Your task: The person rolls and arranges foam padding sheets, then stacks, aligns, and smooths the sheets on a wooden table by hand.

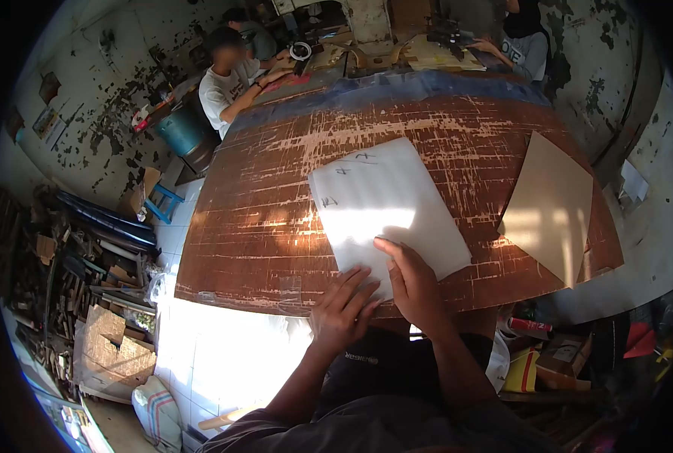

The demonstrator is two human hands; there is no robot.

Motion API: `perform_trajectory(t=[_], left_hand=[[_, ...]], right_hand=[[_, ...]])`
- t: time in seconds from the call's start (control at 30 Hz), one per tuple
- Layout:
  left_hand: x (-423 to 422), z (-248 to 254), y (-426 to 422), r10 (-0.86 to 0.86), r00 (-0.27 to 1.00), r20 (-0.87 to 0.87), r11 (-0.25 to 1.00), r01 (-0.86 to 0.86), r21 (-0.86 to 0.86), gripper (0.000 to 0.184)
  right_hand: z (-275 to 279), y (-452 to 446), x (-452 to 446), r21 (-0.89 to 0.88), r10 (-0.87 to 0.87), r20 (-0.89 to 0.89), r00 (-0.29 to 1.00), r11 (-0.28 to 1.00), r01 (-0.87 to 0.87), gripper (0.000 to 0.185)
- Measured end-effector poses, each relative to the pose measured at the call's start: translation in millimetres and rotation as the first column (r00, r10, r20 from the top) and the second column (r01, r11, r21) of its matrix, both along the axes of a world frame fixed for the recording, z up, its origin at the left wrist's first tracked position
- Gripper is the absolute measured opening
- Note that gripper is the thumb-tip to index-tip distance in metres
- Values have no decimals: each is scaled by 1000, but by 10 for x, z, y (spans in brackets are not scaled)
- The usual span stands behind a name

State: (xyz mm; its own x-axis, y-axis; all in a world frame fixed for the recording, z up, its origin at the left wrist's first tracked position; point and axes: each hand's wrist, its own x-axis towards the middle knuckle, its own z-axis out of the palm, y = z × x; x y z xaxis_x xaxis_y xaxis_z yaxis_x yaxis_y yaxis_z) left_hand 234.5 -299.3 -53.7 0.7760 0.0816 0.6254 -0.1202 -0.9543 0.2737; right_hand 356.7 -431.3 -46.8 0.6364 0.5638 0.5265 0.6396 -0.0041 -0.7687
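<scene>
A white sheet, or thin stack of sheets [385, 192], lies at a slant on the worn brown table, with dark handwritten marks near its far and left edges. Sunlight falls across its middle. My left hand [342, 306] rests at the near left corner of the sheet, its fingers stretched out over the edge. Just to the right, my right hand [413, 278] touches the lower part of the sheet with a fingertip, its visible fingers extended. Neither hand grasps anything that I can see.
The table [253, 249] has a scratched top. A beige board [549, 208] lies at its right side, a bluish plastic strip [397, 89] along its far edge. People work beyond it. A blue stool [163, 202] and scrap pieces [114, 351] are at left, boxes [566, 361] at right.
</scene>
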Motion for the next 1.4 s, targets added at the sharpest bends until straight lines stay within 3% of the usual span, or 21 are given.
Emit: perform_trajectory(t=[0.1, 0.4, 0.57, 0.7, 0.9, 0.97, 1.0, 1.07, 1.2, 1.3, 1.37, 1.4], left_hand=[[3, 7, -7, 1, 1000, -3, 1000, -1, -17, 29], [-7, -36, -8, 18, 1000, 25, 1000, -18, -18, 31], [-26, -40, 3, 20, 999, 39, 1000, -21, 8, 35], [-42, -55, 17, 22, 999, 34, 1000, -23, 13, 32], [-57, -98, 46, 3, 999, 32, 1000, -3, 3, 32], [-65, -100, 51, -6, 1000, 28, 1000, 6, -5, 32], [-68, -98, 51, -10, 1000, 19, 1000, 10, -7, 31], [-69, -83, 52, -18, 1000, 18, 1000, 18, -3, 31], [-98, -131, 80, -23, 1000, 3, 1000, 23, 7, 33], [-111, -119, 90, -30, 1000, 6, 999, 30, 19, 35], [-128, -113, 106, -34, 999, -1, 999, 34, 8, 36], [-131, -93, 113, -53, 999, -6, 999, 53, -4, 36]], right_hand=[[2, -11, 6, 35, 12, -96, 995, 999, -9, 33], [-11, -9, -1, -29, -24, 28, 999, 999, 25, 28], [29, -49, -30, 191, 11, -162, 987, 981, 21, 26], [117, -113, -48, 205, -18, -139, 990, 978, 47, 29], [528, -210, 248, 9, -26, -32, 999, 1000, 26, 41], [641, -128, 469, -158, -36, 121, 992, 986, 55, 47], [693, -51, 599, -160, -42, 123, 992, 985, 61, 47], [738, 149, 900, -270, 56, 176, 983, 963, -7, 57], [496, 685, 1501, -327, 41, 279, 959, 943, 55, 64], [218, 905, 1710, -465, 123, 368, 922, 882, 69, 68], [-13, 928, 1767, -642, 218, 518, 827, 738, 208, 70], [-15, 923, 1777, -639, 218, 504, 836, 746, 190, 72]])
